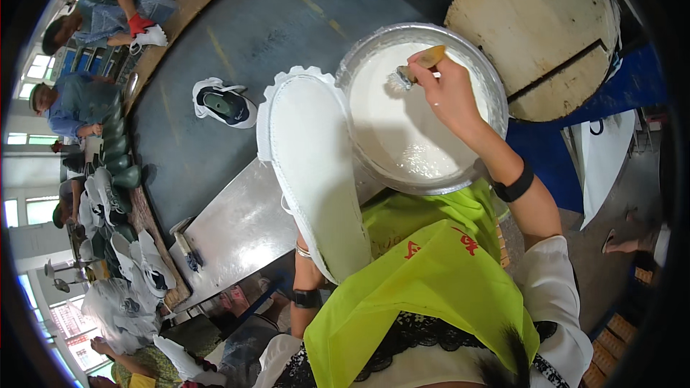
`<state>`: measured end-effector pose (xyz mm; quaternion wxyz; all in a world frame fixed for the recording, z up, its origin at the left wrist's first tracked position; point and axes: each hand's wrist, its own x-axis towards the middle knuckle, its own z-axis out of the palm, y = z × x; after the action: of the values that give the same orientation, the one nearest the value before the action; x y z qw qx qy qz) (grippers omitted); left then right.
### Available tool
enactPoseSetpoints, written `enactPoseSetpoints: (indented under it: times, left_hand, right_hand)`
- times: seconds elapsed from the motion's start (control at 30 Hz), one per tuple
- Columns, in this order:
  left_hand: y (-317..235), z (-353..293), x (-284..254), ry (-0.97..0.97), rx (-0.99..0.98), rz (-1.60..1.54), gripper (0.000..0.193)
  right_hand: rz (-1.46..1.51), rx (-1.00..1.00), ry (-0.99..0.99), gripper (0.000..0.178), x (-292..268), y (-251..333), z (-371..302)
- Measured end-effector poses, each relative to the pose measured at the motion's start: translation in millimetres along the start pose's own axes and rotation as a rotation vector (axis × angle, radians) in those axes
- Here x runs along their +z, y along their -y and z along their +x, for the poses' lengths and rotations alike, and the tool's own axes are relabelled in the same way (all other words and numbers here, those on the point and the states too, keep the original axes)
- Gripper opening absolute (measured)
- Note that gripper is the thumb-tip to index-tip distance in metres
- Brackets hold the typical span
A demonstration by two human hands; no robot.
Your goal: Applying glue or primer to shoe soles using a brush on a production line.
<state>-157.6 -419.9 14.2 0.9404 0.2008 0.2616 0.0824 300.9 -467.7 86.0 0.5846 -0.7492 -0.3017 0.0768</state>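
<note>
My right hand (447,90) is closed around the yellowish handle of a brush (400,80), its pale bristles low over the white liquid (381,129) in a round metal basin (496,79). Whether the bristles touch the liquid I cannot tell. To the left of the basin a white shoe upper (309,144) is held with its flat stitched underside facing me and a scalloped edge around the toe. My left hand (305,246) supports it from behind; the fingers are hidden by the shoe, and only the wrist area with a bracelet and a black band shows.
A dark conveyor belt (266,21) runs past, carrying another white shoe (224,103). A metal shelf (233,223) lies below it. Along the far side, several people work beside piled shoes (108,197). At the right stands a worn pale board (532,21).
</note>
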Motion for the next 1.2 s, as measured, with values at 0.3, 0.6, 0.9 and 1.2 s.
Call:
enactPoseSetpoints:
  times: [0.3, 0.6, 0.9, 1.2]
  left_hand:
    - [2, 25, 1, -0.003, -0.023, 0.028, 0.061]
    - [3, 25, -1, 0.057, -0.028, 0.126, 0.062]
    - [-11, 41, -1, 0.043, -0.01, 0.176, 0.064]
    - [-16, 62, 6, 0.039, -0.055, 0.239, 0.066]
  right_hand:
    - [-0.079, -0.055, -0.042, 0.018, -26, 24, -16]
    - [0.446, -0.049, -0.107, 0.019, 1, 71, -14]
    - [0.405, -0.09, 0.054, 0.029, -10, 78, -33]
    - [0.583, 0.021, 0.002, 0.03, 12, 74, -13]
